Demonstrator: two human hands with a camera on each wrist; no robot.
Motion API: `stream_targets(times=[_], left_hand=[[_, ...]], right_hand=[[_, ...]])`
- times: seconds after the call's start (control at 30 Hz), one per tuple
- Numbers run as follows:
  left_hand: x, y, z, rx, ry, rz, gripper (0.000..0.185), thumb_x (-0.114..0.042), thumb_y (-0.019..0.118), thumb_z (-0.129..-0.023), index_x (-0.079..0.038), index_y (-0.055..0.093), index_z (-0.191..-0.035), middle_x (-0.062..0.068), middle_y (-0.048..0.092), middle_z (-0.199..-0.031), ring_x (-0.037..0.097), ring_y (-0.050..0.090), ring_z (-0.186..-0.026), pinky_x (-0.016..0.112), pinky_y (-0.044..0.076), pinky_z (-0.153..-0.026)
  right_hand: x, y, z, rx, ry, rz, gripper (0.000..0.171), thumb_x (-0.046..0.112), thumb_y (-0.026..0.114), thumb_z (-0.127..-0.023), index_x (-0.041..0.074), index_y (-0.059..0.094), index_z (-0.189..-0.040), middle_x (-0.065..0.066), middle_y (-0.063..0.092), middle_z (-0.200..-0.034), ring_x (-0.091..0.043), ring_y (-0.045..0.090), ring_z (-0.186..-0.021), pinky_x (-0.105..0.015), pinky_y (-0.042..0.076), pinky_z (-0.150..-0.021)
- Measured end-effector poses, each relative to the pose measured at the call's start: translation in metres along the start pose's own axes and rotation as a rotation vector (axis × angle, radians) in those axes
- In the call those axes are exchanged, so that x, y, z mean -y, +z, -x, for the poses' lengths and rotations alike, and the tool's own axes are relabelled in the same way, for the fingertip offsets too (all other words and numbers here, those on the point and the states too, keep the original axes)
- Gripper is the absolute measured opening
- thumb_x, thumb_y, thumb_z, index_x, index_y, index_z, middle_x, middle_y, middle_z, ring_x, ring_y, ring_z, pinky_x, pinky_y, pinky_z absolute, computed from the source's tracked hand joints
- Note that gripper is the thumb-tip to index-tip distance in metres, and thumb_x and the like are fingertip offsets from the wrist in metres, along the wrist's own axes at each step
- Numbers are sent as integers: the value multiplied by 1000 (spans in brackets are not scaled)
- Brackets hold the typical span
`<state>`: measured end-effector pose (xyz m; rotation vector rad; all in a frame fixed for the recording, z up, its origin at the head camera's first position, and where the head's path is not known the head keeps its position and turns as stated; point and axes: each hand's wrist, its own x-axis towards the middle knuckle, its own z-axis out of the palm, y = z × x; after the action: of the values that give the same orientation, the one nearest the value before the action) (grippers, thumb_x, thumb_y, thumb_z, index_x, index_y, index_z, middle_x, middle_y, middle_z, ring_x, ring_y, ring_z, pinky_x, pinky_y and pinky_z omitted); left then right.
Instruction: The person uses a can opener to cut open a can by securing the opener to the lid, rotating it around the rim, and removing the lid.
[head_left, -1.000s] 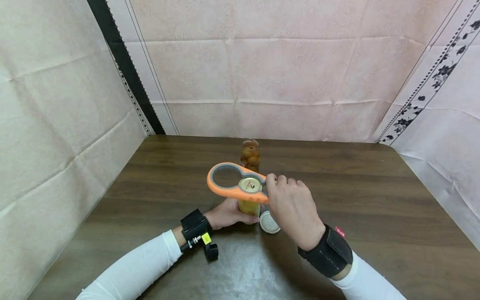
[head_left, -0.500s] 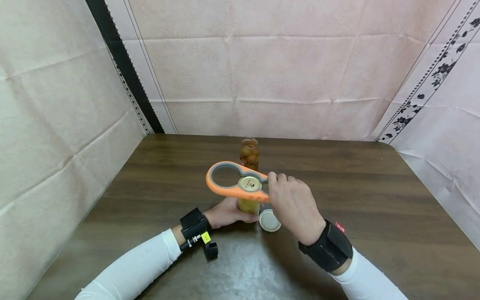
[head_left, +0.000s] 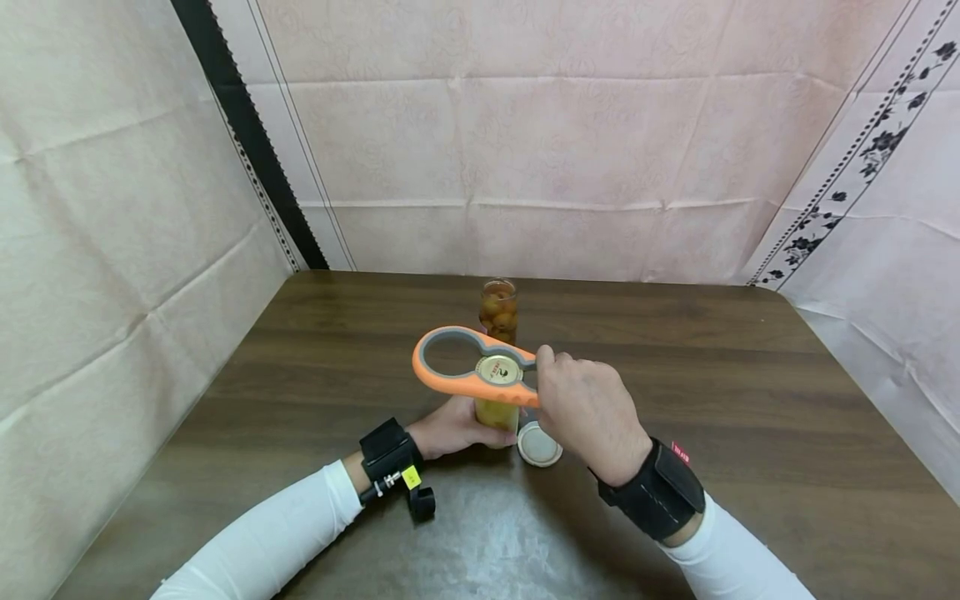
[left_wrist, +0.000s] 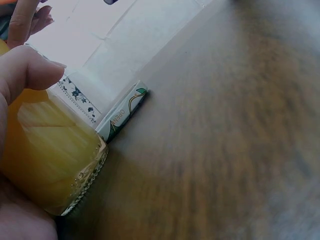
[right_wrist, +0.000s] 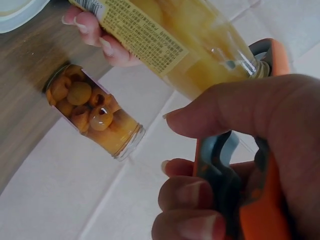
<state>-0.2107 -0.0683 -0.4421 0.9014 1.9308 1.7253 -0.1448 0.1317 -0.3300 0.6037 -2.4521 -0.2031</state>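
looks like a makeshift recording booth, room type unclear: wood-grain table (head_left: pixel 735 433), pale cloth sheets (head_left: pixel 562 142) walling left, far and right sides, 2 black wrist straps (head_left: pixel 656 492).

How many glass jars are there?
2. One jar is in the left hand, its lid inside the orange opener; the other jar holds brown fruit and stands behind it on the table. I see no others, but something could be hidden.

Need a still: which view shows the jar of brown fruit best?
The right wrist view: the jar of brown fruit shows nearly whole, its contents distinct. The head view shows it small, partly behind the orange opener; the left wrist view, none.
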Motion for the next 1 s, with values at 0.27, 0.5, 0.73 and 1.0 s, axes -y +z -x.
stream_targets(times=[0.27, 0.5, 0.73, 1.0], left_hand=[[1, -1, -1, 6, 28, -10, 65, -3, 79, -85, -22, 53, -141, 12, 59, -132, 20, 56, -114, 38, 47, -104], [1, -1, 0, 22, 36, 6, 62, -2, 78, -86, -16, 53, -141, 23, 58, -131, 19, 57, -113, 36, 48, -103], [1, -1, -1, 30, 47, 24, 64, 2, 78, -84, -16, 53, -140, 20, 60, -119, 18, 57, -105, 34, 49, -98], [1, -1, -2, 27, 90, 2, 68, 4, 78, -82, -14, 52, -142, 26, 57, -125, 15, 56, -104, 28, 48, -97]], right_hand=[[-5, 1, -2, 93, -16, -44, 39, 26, 85, -71, 6, 56, -88, 2, 44, -56, -10, 35, -42, -23, 29, -38], [-7, 1, -4, 132, -23, -72, 37, 24, 83, -72, 6, 57, -91, 3, 43, -56, -9, 36, -43, -23, 28, -39], [-10, 2, -5, 137, -31, -81, 39, 26, 85, -73, 6, 58, -92, 3, 45, -56, -9, 37, -43, -23, 31, -39], [-13, 4, -7, 137, -49, -101, 34, 19, 83, -72, 7, 58, -91, 2, 49, -58, -9, 39, -45, -23, 36, -41]])
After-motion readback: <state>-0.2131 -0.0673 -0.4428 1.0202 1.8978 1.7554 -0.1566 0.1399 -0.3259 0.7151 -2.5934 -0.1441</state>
